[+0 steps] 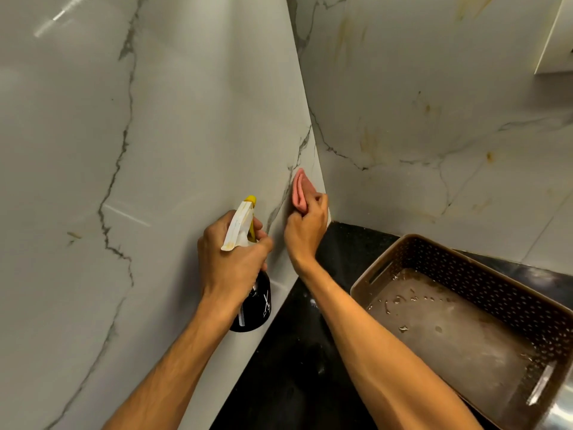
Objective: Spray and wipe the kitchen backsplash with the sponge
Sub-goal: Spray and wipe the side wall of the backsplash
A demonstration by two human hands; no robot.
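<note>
Left grip (235,259) curled tight round spray bottle (252,305) neck, right grip (305,226) pinching folded pink sponge (299,189) held against marble backsplash (186,119) near the corner, above black surface (294,352), wet perforated brown basket (465,252) at right.

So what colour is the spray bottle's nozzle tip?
Yellow nozzle tip on the black spray bottle, head view.

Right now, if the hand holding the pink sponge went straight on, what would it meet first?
The right hand, gripping the pink sponge, would meet the white veined marble backsplash first; the sponge seems to touch it.
</note>
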